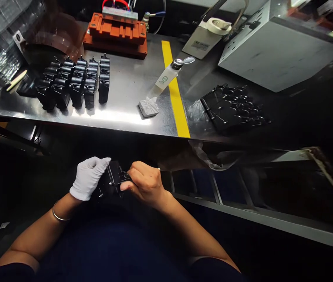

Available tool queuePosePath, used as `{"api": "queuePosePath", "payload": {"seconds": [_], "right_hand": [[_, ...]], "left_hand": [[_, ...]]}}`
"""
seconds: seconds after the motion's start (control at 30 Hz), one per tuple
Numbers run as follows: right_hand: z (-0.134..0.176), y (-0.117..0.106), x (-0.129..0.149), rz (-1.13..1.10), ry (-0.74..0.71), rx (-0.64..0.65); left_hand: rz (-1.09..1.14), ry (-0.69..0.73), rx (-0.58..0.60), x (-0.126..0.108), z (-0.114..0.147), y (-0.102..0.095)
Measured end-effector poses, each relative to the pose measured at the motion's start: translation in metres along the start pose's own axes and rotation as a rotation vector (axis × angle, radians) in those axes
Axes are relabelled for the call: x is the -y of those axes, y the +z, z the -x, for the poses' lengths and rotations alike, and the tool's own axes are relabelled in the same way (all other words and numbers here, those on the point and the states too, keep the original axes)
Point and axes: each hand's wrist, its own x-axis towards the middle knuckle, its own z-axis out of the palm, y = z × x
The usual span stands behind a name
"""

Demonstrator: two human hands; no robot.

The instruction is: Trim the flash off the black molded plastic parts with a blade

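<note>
Between my hands, in front of the bench edge, is a black plastic part with small shiny metal pins. My left hand, in a white glove, grips its left side with thumb and fingers closed. My bare right hand pinches the right side, its thumb below and curled fingers above. The fingers cover part of the piece, and its dark lower portion blends into the background, so its full shape is hard to make out.
Rows of black parts stand on the metal bench. Behind is an orange fixture. A white bottle with its cap flipped up stands near a folded white cloth and yellow tape. Thin black pieces lie right, before a grey box.
</note>
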Motion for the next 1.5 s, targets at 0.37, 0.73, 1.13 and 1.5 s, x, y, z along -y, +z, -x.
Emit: {"api": "queuePosePath", "payload": {"seconds": [0.37, 0.73, 1.13, 1.5], "right_hand": [[-0.003, -0.005, -0.004, -0.018, 0.026, 0.064], [0.001, -0.006, -0.009, -0.169, 0.175, -0.075], [0.000, 0.005, -0.009, 0.107, 0.109, -0.130], [0.002, 0.005, -0.006, -0.277, 0.227, 0.051]], "left_hand": [[-0.033, -0.049, -0.019, -0.001, -0.001, 0.002], [0.002, -0.261, 0.051, -0.001, -0.013, -0.002], [-0.001, -0.315, 0.097, 0.004, -0.011, 0.001], [-0.014, -0.261, 0.032, 0.001, -0.011, 0.002]]}}
